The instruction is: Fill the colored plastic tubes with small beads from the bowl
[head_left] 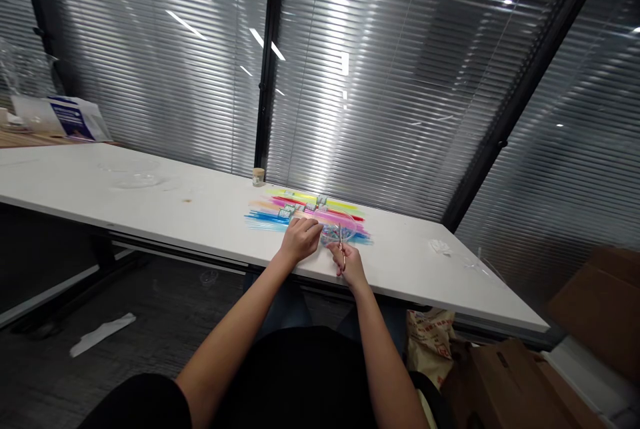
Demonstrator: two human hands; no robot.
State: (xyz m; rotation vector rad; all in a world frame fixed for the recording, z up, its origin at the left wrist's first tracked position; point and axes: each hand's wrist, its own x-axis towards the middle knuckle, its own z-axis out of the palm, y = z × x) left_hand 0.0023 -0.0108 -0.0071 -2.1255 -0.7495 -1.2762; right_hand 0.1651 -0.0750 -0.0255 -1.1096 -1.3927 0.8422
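Note:
My right hand [353, 267] grips a pair of scissors [343, 257], its blades pointing away from me over a clear round bowl [354, 221]. Small coloured bits [330, 233] lie in the bowl. Just left of the bowl's near rim, my left hand [301, 239] is closed with the fingertips pressed together. What it pinches, if anything, is too small to make out. Behind both hands lie bundles of thin coloured strips, with blue strips [267, 218] nearest and yellow strips [345, 205] farthest. Several carry pale paper bands [287, 211].
A small jar with a wooden-looking lid [258, 177] stands at the white table's [215, 235] back edge. Clear plastic dishes [135, 179] lie to the left, crumpled white tissue [439, 247] to the right. Cardboard boxes [520, 382] and a paper bag [431, 342] stand on the floor at right.

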